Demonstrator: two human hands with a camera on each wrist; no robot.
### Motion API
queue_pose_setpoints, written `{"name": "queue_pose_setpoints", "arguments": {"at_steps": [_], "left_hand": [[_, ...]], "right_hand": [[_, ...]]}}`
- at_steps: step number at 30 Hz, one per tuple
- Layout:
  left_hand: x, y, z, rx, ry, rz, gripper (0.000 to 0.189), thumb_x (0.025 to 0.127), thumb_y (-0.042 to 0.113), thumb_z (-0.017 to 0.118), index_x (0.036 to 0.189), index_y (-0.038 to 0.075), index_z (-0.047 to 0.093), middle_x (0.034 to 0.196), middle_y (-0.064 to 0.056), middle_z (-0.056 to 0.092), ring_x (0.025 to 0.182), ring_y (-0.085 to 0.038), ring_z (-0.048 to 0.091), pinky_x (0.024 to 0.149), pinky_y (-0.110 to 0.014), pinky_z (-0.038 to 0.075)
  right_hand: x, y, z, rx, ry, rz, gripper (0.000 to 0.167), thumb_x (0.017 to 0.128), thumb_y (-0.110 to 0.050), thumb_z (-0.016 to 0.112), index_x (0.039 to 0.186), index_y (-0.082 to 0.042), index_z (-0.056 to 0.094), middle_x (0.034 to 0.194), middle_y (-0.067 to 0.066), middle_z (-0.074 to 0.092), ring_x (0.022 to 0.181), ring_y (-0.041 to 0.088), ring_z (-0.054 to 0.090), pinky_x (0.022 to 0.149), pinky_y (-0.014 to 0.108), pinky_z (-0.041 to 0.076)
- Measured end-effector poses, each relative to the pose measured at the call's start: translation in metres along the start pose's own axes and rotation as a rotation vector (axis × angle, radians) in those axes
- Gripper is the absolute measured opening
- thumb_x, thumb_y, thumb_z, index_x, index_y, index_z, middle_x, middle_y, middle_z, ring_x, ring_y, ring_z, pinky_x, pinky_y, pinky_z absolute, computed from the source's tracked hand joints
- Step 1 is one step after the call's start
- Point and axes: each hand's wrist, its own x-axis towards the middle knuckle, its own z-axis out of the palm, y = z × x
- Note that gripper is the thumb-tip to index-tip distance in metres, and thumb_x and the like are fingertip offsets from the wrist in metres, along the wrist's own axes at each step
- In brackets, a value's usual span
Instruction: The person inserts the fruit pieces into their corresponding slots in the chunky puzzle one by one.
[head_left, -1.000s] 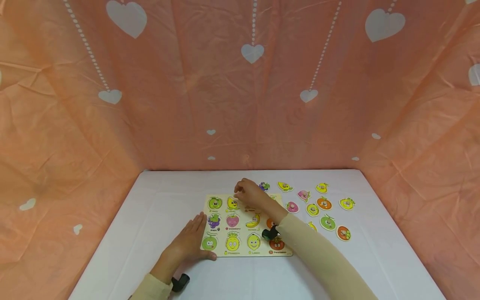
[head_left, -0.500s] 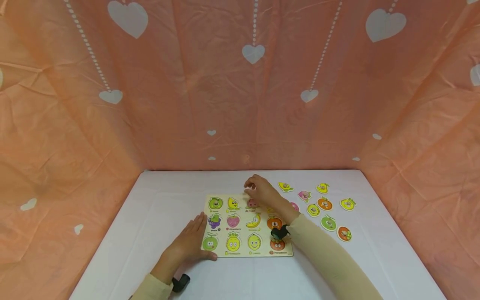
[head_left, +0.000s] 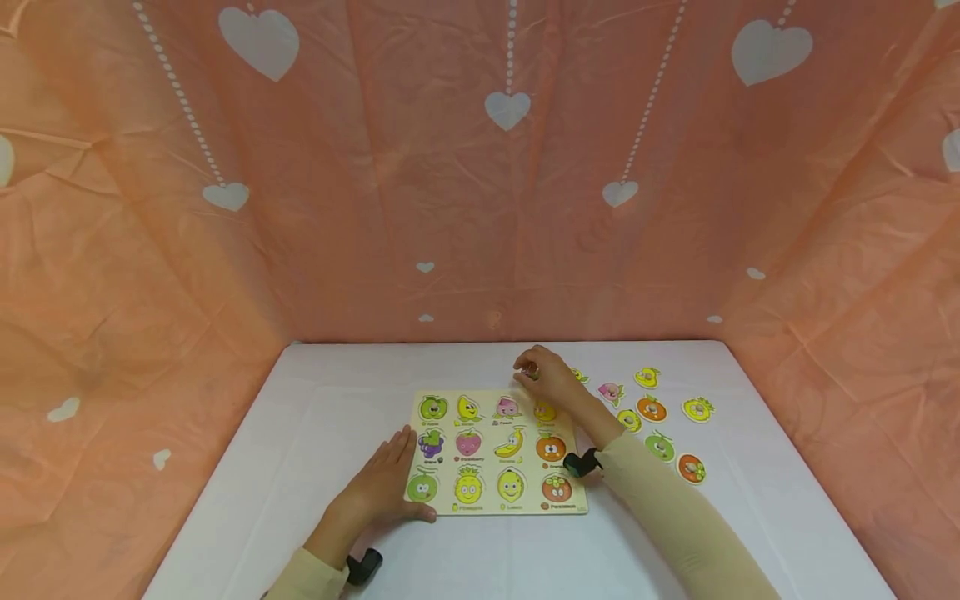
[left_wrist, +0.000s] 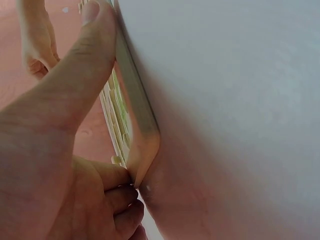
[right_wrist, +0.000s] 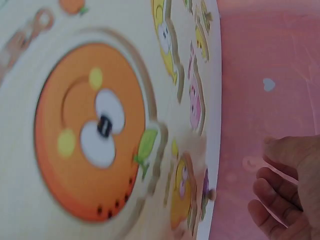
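My left hand (head_left: 381, 477) presses the lower left corner of a wooden fruit puzzle board (head_left: 491, 462). Its thumb lies along the front edge and its fingers along the left side, closely seen in the left wrist view. Fruit pictures fill the board's recesses. Beyond the board's upper right edge, my right hand (head_left: 551, 377) hovers with loosely bent fingers. A purple grape piece with a knob (right_wrist: 205, 195) stands on the table just below it. In the right wrist view the fingers are apart from that piece and hold nothing visible.
Several knobbed fruit pieces lie right of the board, among them a pink piece (head_left: 611, 392), an orange piece (head_left: 652, 408), a green piece (head_left: 660, 446) and a pineapple piece (head_left: 698, 409). A white cloth (head_left: 337, 392) covers the table, and pink fabric (head_left: 495, 250) rises behind.
My right hand has moved right, from above the board's upper middle to the grape piece, uncovering the peach picture and the board's right side. My left hand has stayed at the corner.
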Motion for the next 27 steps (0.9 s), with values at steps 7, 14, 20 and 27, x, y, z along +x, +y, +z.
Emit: {"name": "queue_pose_setpoints", "arguments": {"at_steps": [7, 14, 20, 27], "left_hand": [[-0.001, 0.000, -0.001, -0.001, 0.000, 0.003, 0.135, 0.071, 0.053, 0.098, 0.163, -0.014, 0.026, 0.173, -0.031, 0.022, 0.163, -0.044, 0.021, 0.134, -0.056, 0.020], [-0.001, 0.001, 0.000, 0.002, 0.000, 0.001, 0.136, 0.071, 0.054, 0.098, 0.163, -0.013, 0.025, 0.173, -0.031, 0.022, 0.162, -0.044, 0.022, 0.134, -0.055, 0.020], [0.000, -0.001, 0.001, 0.001, -0.002, 0.001, 0.136, 0.071, 0.054, 0.098, 0.164, -0.014, 0.025, 0.173, -0.031, 0.021, 0.163, -0.044, 0.021, 0.134, -0.055, 0.020], [0.000, -0.001, 0.001, 0.001, -0.002, -0.003, 0.136, 0.071, 0.053, 0.098, 0.164, -0.014, 0.024, 0.173, -0.031, 0.022, 0.162, -0.044, 0.021, 0.134, -0.056, 0.020]], "right_hand": [[-0.007, 0.010, -0.011, 0.067, -0.013, 0.108, 0.011, 0.101, -0.011, 0.075, 0.110, -0.004, 0.075, 0.105, 0.006, 0.065, 0.098, 0.024, 0.060, 0.088, 0.040, 0.056], [-0.014, 0.019, -0.023, 0.056, -0.019, 0.154, 0.017, 0.101, -0.011, 0.075, 0.116, -0.003, 0.074, 0.112, 0.009, 0.065, 0.104, 0.030, 0.061, 0.093, 0.044, 0.057], [-0.018, 0.029, -0.030, 0.034, -0.002, 0.191, 0.019, 0.101, -0.012, 0.075, 0.117, -0.002, 0.072, 0.112, 0.011, 0.066, 0.104, 0.029, 0.061, 0.096, 0.045, 0.058], [-0.024, 0.043, -0.037, 0.018, 0.030, 0.181, 0.015, 0.101, -0.009, 0.075, 0.114, -0.001, 0.073, 0.108, 0.010, 0.066, 0.098, 0.027, 0.061, 0.089, 0.042, 0.057]]}}
